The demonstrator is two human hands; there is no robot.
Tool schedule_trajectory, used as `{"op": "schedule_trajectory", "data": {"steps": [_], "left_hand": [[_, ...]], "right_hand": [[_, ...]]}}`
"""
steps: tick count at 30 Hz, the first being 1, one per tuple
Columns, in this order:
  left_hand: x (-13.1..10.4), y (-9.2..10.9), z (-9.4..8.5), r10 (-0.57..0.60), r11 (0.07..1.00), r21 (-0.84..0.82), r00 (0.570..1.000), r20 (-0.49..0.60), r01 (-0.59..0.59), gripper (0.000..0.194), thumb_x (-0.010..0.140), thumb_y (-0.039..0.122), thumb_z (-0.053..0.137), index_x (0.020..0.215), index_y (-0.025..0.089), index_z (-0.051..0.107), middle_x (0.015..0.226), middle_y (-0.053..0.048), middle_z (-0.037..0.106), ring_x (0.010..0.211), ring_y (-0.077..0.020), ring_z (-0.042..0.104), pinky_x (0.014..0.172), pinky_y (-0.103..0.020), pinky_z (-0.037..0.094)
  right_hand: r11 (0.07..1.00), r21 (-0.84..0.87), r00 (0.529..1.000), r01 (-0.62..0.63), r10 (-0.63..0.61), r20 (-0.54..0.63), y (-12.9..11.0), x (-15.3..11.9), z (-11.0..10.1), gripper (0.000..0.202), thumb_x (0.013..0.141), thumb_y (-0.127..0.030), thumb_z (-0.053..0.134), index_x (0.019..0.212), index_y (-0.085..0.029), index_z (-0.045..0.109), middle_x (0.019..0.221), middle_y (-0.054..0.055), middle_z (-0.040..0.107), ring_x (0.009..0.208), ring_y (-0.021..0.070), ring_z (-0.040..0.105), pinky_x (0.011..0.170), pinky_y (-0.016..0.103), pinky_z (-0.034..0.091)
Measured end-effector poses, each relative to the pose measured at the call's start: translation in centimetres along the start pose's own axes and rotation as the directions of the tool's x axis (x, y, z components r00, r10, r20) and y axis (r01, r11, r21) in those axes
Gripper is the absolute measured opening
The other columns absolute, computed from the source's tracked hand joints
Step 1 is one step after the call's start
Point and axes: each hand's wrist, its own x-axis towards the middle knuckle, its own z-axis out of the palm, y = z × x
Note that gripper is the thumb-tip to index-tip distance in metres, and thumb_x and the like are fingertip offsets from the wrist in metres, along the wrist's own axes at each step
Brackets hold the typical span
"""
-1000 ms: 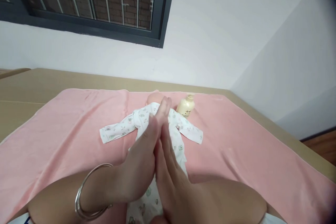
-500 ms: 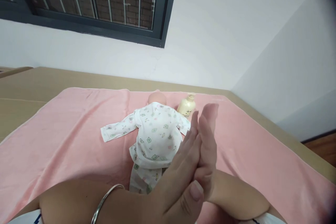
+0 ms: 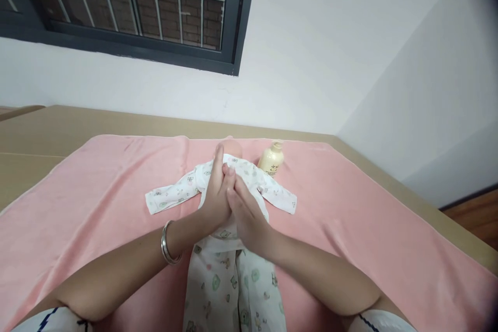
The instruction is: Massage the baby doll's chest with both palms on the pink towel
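My left hand [image 3: 218, 192] and my right hand [image 3: 249, 218] are pressed palm to palm, with fingers stretched out and pointing away from me. No object shows between them. Beneath them lies a baby doll in a white printed top [image 3: 276, 194] and matching trousers [image 3: 213, 280], its sleeves spread to both sides. The rounded pinkish head [image 3: 233, 148] shows only in part behind my fingers. Beyond the doll's right-hand sleeve stands a cream-coloured pump bottle [image 3: 271, 160]. A silver bangle [image 3: 165, 244] circles my left wrist.
A pink blanket [image 3: 342, 228] with some creases covers most of the tan surface [image 3: 78, 122]. At the back rises a white wall [image 3: 295, 62] with a dark-framed, barred window [image 3: 229, 57]. Brown wood [image 3: 474, 215] shows at the far right.
My joined hands have moved left and away from me, from beside the doll to over its chest. More of the trousers and the right-hand sleeve now shows.
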Motion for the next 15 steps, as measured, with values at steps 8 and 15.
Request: {"op": "schedule_trajectory", "data": {"steps": [8, 15], "left_hand": [[2.7, -4.4, -1.1, 0.353, 0.852, 0.417, 0.936, -0.011, -0.316, 0.056, 0.1, 0.037, 0.041, 0.153, 0.022, 0.034, 0.165, -0.008, 0.027, 0.155, -0.0244, 0.017, 0.128, -0.046, 0.01], [6.1, -7.3, -2.6, 0.311, 0.85, 0.499, 0.925, -0.218, -0.168, 0.044, 0.098, 0.027, 0.036, 0.137, 0.014, 0.052, 0.14, -0.015, 0.058, 0.134, -0.0265, 0.052, 0.117, -0.048, 0.038]], "right_hand": [[0.981, -0.186, 0.931, 0.053, -0.116, -0.345, 4.4, 3.7, -3.2, 0.048, 0.104, -0.046, 0.036, 0.145, -0.023, 0.041, 0.157, 0.01, 0.041, 0.149, 0.0213, 0.033, 0.123, 0.045, 0.029], [0.828, -0.517, 0.959, 0.217, -0.279, -0.046, 7.0, 3.8, -1.3, 0.053, 0.093, -0.016, 0.036, 0.145, -0.018, 0.047, 0.148, 0.011, 0.052, 0.14, 0.0229, 0.045, 0.119, 0.047, 0.037]]}}
